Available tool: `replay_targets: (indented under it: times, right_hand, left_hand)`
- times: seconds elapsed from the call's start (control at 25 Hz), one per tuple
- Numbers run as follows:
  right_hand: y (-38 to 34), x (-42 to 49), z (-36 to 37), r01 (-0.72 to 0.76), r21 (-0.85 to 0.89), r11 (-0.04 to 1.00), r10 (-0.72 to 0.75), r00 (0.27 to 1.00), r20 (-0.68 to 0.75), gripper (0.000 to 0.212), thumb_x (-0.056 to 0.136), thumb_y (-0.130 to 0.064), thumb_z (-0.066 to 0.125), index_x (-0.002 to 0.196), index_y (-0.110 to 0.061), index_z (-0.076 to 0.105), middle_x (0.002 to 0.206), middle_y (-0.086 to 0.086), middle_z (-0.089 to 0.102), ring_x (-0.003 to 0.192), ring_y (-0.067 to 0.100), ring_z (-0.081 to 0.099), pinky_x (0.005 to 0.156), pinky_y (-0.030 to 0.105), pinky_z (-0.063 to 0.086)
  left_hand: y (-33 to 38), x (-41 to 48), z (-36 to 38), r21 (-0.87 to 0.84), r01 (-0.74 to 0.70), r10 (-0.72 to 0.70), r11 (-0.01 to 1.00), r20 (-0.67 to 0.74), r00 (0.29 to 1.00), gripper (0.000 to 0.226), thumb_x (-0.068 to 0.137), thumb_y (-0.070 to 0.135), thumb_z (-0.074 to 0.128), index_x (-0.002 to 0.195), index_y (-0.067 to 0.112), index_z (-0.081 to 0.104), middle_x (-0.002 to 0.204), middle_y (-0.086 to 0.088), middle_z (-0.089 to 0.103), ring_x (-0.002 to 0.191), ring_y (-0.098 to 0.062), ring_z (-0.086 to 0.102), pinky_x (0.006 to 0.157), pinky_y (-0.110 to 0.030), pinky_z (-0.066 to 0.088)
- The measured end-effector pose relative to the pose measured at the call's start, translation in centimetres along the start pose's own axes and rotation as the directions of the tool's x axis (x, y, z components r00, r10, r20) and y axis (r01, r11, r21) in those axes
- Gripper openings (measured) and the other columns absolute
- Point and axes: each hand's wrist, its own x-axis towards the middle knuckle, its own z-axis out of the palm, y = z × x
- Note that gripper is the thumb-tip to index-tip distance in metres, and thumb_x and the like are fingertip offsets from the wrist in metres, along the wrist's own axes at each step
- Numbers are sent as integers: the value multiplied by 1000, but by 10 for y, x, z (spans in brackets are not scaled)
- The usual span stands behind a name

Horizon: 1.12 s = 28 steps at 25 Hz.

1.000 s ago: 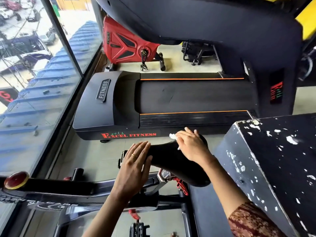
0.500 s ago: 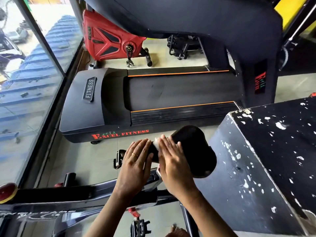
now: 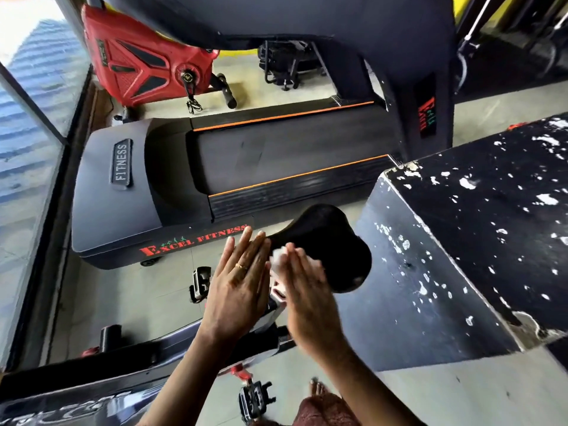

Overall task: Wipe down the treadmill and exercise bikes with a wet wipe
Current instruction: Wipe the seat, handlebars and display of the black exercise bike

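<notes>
Gym floor of pale tile, with a glazed wall running down the left of the frame. Largest item: a black treadmill (image 3: 123, 198) lettered EXCEL FITNESS, lying across the centre, its belt and orange-edged side rails in view. Right of frame: a black box with chipped paint (image 3: 455, 272). Upper left: a red exercise bike (image 3: 138, 63). Lower left: the dark frame of a second exercise bike (image 3: 76, 385), whose black saddle (image 3: 325, 238) stands at centre, just below the treadmill's near edge. The left hand (image 3: 239, 290) lies flat, fingers straight, against the saddle's narrow nose, apparently steadying it. The right hand (image 3: 307, 299), blurred by motion, has fingers extended and presses a white wet wipe (image 3: 278, 259) onto the saddle just beside the left hand. Whether the thumb pinches the wipe cannot be told. Assessment: the step in hand is wiping the near bike's saddle. The next move calls for drawing the wipe across the broad rear of the saddle under even pressure while the left hand braces it, then proceeding to the frame. How far the treadmill has been cleaned cannot be judged.
</notes>
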Motion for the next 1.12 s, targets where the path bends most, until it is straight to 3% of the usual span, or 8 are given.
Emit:
replay_targets:
  times: [0.12, 0.32, 0.44, 0.56, 0.72, 0.88, 0.96, 1.12]
  right_hand:
    - [51, -40, -9, -78, -196, 977, 72, 997, -36, 68, 87, 0, 39, 150, -11, 16, 159, 7, 5, 145, 21, 13, 119, 38, 8]
    - [1, 0, 9, 35, -7, 999, -35, 997, -75, 64, 93, -3, 49, 149, -8, 18, 155, 13, 22, 143, 26, 22, 117, 39, 20]
    - [5, 10, 9, 56, -131, 990, -67, 995, -79, 53, 96, -7, 44, 145, -5, 26, 149, 15, 33, 139, 26, 32, 116, 39, 22]
    - [56, -26, -8, -102, -143, 985, 92, 993, -74, 47, 103, -23, 25, 147, -8, 22, 153, 11, 25, 139, 27, 31, 116, 37, 16]
    - [48, -21, -10, -380, 140, 914, 393, 916, -78, 50, 101, -28, 26, 145, -2, 28, 155, 8, 19, 146, 26, 12, 119, 34, 7]
    - [30, -20, 5, 9, -22, 1000, -10, 999, -44, 49, 96, -12, 32, 145, -10, 29, 152, 6, 26, 142, 22, 24, 115, 35, 17]
    - [48, -28, 0, -162, 69, 984, 167, 982, -85, 49, 100, -22, 28, 149, -15, 21, 156, 3, 19, 144, 19, 17, 116, 33, 16]
    - [47, -17, -10, -453, 746, 487, 640, 767, 48, 55, 100, -46, 23, 150, -30, 7, 159, 3, 9, 146, 14, 10, 118, 25, 12]
  left_hand:
    - [2, -4, 3, -3, -21, 21, 1000, 26, 999, 36, 92, 14, 44, 117, -4, 63, 125, -17, 60, 127, -31, 47, 113, -43, 27]
    - [0, -2, 1, -33, -24, 26, 999, 54, 998, 36, 88, 11, 46, 114, -4, 65, 124, -17, 61, 117, -32, 57, 102, -46, 38]
    - [-1, -1, 0, -51, -29, 32, 998, 63, 997, 37, 88, 11, 44, 114, -4, 65, 124, -18, 61, 117, -32, 57, 99, -47, 41]
    - [5, 0, -1, -2, -7, 7, 1000, 35, 999, 35, 90, 13, 45, 112, -4, 67, 121, -17, 63, 114, -32, 59, 99, -46, 41]
    - [18, 9, 3, 40, -7, 6, 999, 10, 1000, 32, 90, 14, 47, 105, -3, 70, 112, -17, 67, 110, -33, 62, 103, -43, 36]
    - [27, 23, 10, 42, -43, 42, 998, 44, 998, 34, 90, 16, 46, 105, -4, 70, 113, -18, 67, 112, -35, 60, 104, -43, 35]
    - [32, 28, 13, 48, -12, 9, 999, 56, 998, 35, 91, 17, 46, 106, -4, 69, 115, -18, 66, 114, -35, 59, 104, -44, 35]
    - [38, 36, 19, 93, 36, -49, 995, 134, 990, 40, 92, 23, 42, 107, -3, 69, 115, -18, 66, 111, -33, 62, 102, -45, 42]
